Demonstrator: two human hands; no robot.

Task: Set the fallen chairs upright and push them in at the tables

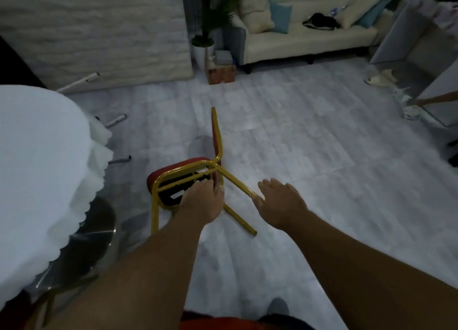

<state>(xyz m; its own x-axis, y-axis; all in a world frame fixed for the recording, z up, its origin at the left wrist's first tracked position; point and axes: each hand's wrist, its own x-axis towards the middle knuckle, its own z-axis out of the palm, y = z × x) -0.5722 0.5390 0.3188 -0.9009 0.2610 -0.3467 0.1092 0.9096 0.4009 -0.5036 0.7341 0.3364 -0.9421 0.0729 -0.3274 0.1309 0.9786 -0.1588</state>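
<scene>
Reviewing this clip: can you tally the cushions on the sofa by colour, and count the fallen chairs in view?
Teal square cushions on the cream sofa: 2
Cream cushions: 2
Fallen red-padded chairs with gold metal frames: 1
Total: 5

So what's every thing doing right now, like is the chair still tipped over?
Chair: lying on its side on the floor, legs pointing toward the person.
Left hand: on the seat frame, fingers curled over it.
Right hand: fingers spread, at the end of one chair leg, grip not closed.
Table: upright, covered by a white cloth.
Sofa: upright, cushions and a dark item on it.
</scene>
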